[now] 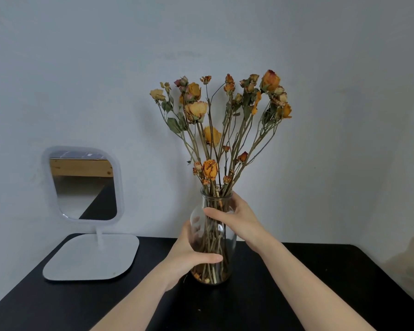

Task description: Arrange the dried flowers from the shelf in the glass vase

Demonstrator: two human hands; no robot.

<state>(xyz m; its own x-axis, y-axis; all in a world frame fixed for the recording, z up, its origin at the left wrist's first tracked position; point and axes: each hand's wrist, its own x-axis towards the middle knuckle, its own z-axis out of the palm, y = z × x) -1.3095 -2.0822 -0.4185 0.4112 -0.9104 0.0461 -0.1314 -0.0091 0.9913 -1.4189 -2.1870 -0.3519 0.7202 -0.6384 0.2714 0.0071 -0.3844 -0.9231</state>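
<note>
A clear glass vase [227,249] stands upright on the black table [296,283], near the wall. A bunch of dried orange and yellow roses [220,120] rises from it, the stems fanning out above the rim and showing through the glass below. My left hand [189,256] grips the lower body of the vase from the left, thumb across the front. My right hand [234,216] wraps round the vase's neck from the right, just under the rim.
A white standing mirror [84,182] with a flat white base [91,256] sits on the table to the left of the vase. A pale wall runs close behind. The table's right edge lies at the far right.
</note>
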